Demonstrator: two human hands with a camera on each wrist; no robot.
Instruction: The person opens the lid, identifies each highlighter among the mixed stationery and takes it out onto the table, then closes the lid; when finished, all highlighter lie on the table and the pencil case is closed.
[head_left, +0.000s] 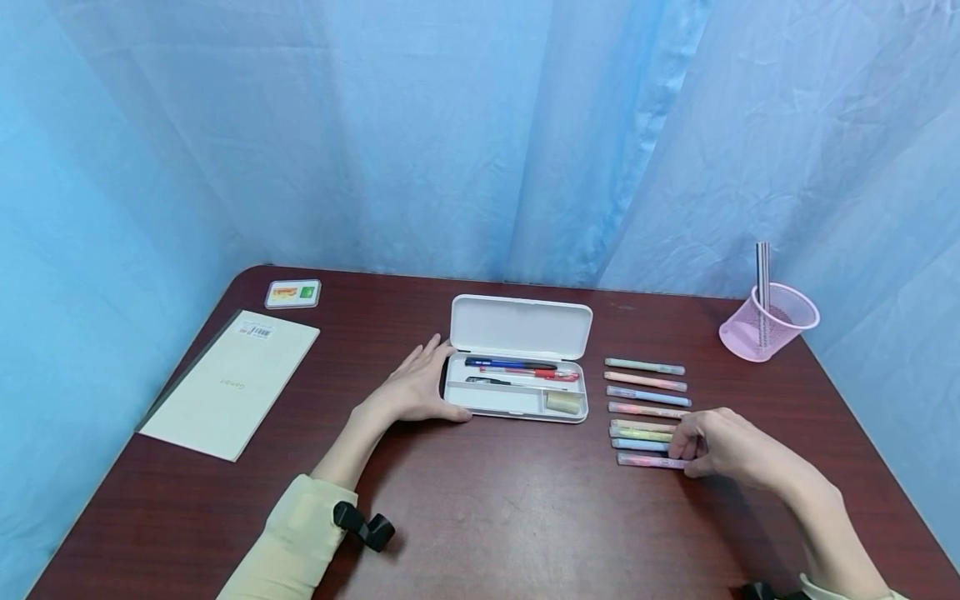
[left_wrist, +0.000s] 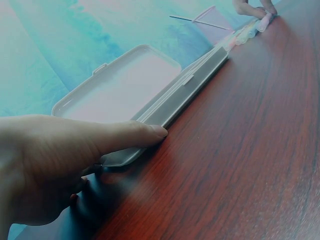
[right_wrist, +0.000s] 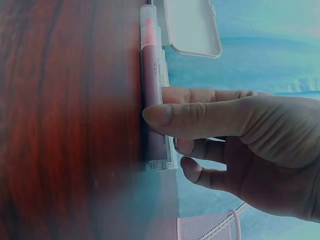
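Note:
A white pencil case point(head_left: 517, 327) lies with its lid raised, holding a blue pen point(head_left: 510, 363), a red-capped pen point(head_left: 528, 374), a thin dark-tipped pen point(head_left: 491, 381) and a beige block point(head_left: 562, 402). My left hand point(head_left: 416, 383) rests against its left end, fingers spread and straight, the thumb along the front corner. To the case's right, several pastel highlighters point(head_left: 645, 367) lie in a column. At the near end of that column, my right hand point(head_left: 738, 446) pinches a pink highlighter point(right_wrist: 151, 70) between thumb and index finger, beside the other highlighters.
A pink mesh pen cup point(head_left: 768, 325) with striped sticks point(head_left: 762, 283) stands at the back right. On the left lie a pale notebook point(head_left: 232, 383) and a small clear-edged card or box point(head_left: 293, 293). Blue curtains point(head_left: 420, 142) hang behind the dark wooden table point(head_left: 510, 517).

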